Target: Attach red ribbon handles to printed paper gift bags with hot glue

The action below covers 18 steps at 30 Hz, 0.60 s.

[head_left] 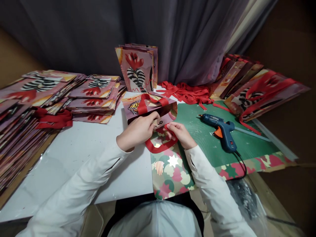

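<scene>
A paper gift bag (130,113) with a butterfly print lies in front of me, its mouth facing me. A red ribbon handle (148,103) loops over its far panel. My left hand (141,129) grips the near edge of the bag's mouth, its thumb side partly inside the opening. A second red ribbon (161,147) curves in a loop below that edge. My right hand (179,133) pinches an end of this ribbon against the near panel, fingers closed. The fingertips of the left hand are partly hidden by the bag.
Flat stacks of printed bags (91,95) fill the left side. Upright bags (137,69) stand at the back. Red ribbons (187,93) lie piled behind the green mat (197,144). A blue glue gun (222,130) rests there, its cord trailing frontward. Finished-looking bags with handles (266,92) lean at right.
</scene>
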### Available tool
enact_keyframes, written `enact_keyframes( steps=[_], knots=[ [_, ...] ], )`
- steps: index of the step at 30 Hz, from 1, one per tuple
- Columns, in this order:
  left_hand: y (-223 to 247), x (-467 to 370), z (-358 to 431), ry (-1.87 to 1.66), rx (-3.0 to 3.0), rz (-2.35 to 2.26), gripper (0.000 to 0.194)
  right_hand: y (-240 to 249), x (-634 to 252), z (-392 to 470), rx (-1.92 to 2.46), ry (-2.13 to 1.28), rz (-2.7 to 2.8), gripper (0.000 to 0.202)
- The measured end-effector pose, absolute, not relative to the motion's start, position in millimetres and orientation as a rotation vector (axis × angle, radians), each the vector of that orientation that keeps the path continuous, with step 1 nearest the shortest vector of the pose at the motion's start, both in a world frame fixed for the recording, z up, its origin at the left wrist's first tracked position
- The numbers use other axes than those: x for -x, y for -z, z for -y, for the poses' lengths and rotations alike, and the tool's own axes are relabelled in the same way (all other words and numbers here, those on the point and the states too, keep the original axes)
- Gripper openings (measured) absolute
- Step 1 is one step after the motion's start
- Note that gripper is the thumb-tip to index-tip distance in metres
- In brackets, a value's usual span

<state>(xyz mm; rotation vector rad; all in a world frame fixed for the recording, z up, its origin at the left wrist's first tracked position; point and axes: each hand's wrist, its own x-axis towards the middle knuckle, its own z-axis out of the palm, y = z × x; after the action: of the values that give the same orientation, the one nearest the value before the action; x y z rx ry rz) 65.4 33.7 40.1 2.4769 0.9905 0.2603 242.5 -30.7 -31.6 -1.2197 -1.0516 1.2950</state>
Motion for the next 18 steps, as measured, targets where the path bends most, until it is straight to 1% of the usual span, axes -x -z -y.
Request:
enact_keyframes(
  steps=[11, 14, 15, 18],
  knots=[
    [-47.2, -66.7, -29.1, -0.248, -2.465, -1.016, 0.017, 36.4, -243.1, 29.7, 1.203, -1.194, 1.097, 0.046],
    [-49.7, -67.6, -27.9, -0.207, -2.542, -1.041, 0.012, 34.8, -239.8, 30.9, 1.189, -1.16, 1.121, 0.046],
    [-49.9, -68.2, -27.6, -0.193, -2.571, -1.065, 0.013, 34.0, -238.2, 31.6, 1.184, -1.152, 1.131, 0.047],
    [-49.2, -70.3, -26.9, -0.212, -2.596, -1.148, 0.027, 31.9, -233.1, 33.9, 1.17, -1.132, 1.161, 0.046]
  ],
)
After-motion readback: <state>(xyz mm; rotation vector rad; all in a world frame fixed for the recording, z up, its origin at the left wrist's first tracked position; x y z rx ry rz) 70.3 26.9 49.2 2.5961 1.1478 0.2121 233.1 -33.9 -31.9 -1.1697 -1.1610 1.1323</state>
